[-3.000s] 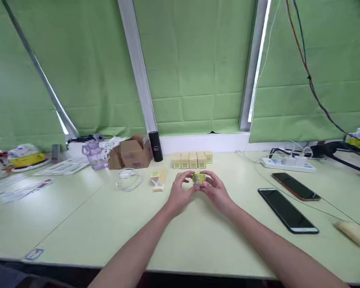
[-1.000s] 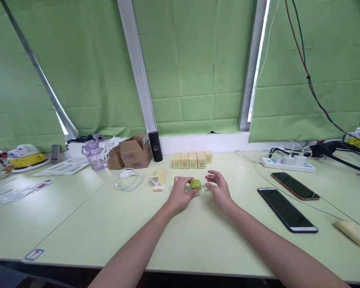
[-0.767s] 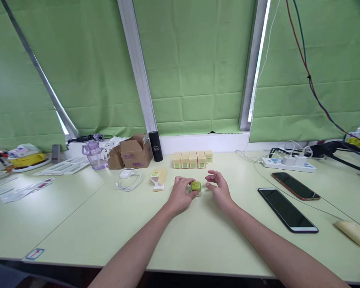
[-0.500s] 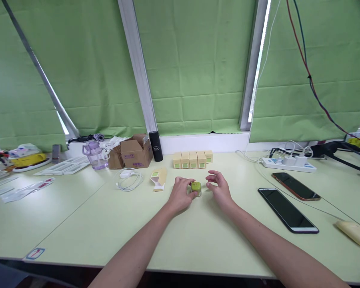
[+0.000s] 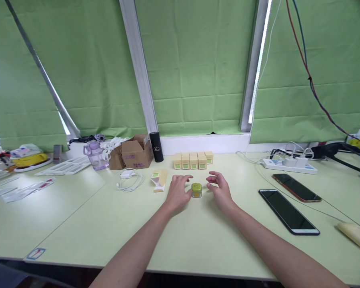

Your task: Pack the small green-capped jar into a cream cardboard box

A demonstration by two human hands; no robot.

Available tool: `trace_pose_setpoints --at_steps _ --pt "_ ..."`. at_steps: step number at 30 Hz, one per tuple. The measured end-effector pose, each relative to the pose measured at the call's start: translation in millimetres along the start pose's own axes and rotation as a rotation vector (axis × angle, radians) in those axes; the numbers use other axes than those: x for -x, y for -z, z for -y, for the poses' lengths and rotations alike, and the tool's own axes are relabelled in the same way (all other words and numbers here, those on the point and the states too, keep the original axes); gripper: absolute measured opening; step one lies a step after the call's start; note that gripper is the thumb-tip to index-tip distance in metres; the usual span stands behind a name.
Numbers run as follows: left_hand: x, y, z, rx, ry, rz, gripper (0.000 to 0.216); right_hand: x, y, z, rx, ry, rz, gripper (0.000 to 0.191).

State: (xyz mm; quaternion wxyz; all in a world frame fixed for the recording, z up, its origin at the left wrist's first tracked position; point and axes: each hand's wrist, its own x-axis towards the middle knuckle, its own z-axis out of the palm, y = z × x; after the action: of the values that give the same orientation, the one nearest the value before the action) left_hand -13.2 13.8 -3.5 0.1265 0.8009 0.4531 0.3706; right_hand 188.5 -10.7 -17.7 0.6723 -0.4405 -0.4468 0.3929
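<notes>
From where I stand, the left hand (image 5: 178,193) has just come off the little green-lidded jar (image 5: 197,190), its fingers now parted from the lid where a moment ago they were round it. The thumb lies right by the jar's left side, and I can't tell whether it quite touches. The right hand (image 5: 222,193) is loosely curled on the other side, fingers apart, nothing in it, a small gap between it and the jar. So neither hand has a hold any more: the jar sits upright on the table (image 5: 195,244) between them, apparently steady on its own base. Beyond it is the group of small cream boxes (image 5: 193,161), and to the left lies an opened carton (image 5: 159,180).
</notes>
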Motion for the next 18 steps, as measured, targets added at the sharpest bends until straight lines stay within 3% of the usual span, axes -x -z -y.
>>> trace_pose_setpoints --at_steps 6,9,14,18 --pt "-13.4 29.5 17.7 -0.49 0.236 -0.279 0.05 0.4 -0.1 0.6 -0.007 -0.01 -0.004 0.045" --pt "-17.2 42.8 33.2 -0.682 0.348 -0.337 0.055 0.8 -0.9 2.3 -0.006 -0.011 -0.012 0.045" --pt "-20.7 49.3 55.2 -0.804 0.485 -0.241 0.062 1.3 -1.5 5.2 0.019 -0.01 -0.005 0.044" --pt "-21.2 48.1 58.1 -0.806 0.501 -0.185 0.06 1.5 -1.8 5.8 0.027 -0.002 -0.009 0.043"
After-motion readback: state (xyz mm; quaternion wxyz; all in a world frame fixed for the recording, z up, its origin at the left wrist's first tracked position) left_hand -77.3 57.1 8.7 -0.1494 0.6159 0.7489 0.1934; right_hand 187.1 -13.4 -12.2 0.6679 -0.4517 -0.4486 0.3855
